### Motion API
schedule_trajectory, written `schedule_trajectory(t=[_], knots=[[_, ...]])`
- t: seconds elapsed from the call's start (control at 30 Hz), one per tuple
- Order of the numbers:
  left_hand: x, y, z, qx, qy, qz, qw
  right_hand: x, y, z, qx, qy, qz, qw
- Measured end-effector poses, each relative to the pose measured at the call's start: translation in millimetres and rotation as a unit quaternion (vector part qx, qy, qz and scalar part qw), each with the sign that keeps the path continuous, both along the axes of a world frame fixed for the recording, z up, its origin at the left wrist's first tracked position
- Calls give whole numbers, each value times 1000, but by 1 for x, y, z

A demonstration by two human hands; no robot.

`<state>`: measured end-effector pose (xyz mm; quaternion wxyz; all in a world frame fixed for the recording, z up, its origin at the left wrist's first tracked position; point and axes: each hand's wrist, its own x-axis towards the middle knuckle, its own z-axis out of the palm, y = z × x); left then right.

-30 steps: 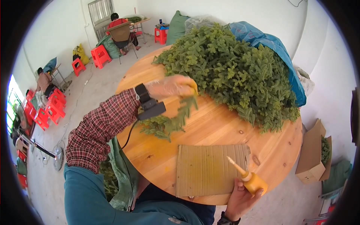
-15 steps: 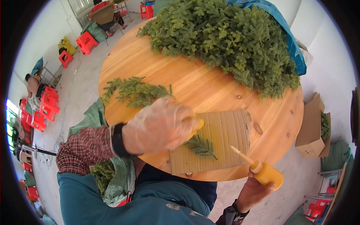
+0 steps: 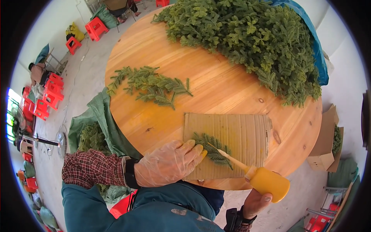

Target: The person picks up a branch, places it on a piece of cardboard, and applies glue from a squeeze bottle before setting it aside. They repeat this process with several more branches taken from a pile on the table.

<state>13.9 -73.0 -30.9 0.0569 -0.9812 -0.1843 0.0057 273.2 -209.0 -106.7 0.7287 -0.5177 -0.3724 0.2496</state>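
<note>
A green artificial fir sprig (image 3: 215,150) lies on a ribbed cardboard sheet (image 3: 243,131) at the near edge of a round wooden table. My left hand (image 3: 170,162), in a clear plastic glove with yellow-stained fingertips, pinches the sprig's left end. In my right hand (image 3: 257,202) is a yellow squeeze bottle (image 3: 268,185), tilted with its long pale nozzle up and to the left. The nozzle's tip is over the sprig; whether it touches the needles I cannot tell. Several loose fir sprigs (image 3: 150,85) lie farther off on the left.
A big heap of fir sprigs (image 3: 247,42) in a blue bag (image 3: 320,58) covers the table's far right. A green sack (image 3: 100,112) with more greenery hangs at the left. An open cardboard box (image 3: 324,143) stands right, red stools (image 3: 96,28) and a person (image 3: 37,73) far left.
My left hand has come down and nearer, onto the sprig's left end. The bottle has moved up and left, bringing its nozzle over the sprig. The view has shifted slightly.
</note>
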Motion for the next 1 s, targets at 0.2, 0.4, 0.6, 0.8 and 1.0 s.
schedule_trajectory(t=[0.2, 0.4, 0.6, 0.8, 1.0], knots=[[-1, -2, -5, 10, -23, 9, 1000, -1, 9, 9, -37, -23, 24, 999], [-2, 0, -5, 1, -34, 5, 999, -7, 17, 14, -47, -31, 49, 997], [-2, 0, -5, 3, -35, 5, 999, -15, 18, 27, -98, -52, 6, 994], [-1, 1, -5, -18, -26, 4, 1000, 2, 5, 8, -77, -55, 8, 995], [-1, 1, -4, -5, -36, 8, 999, 1, -6, 13, -91, -49, -28, 994]])
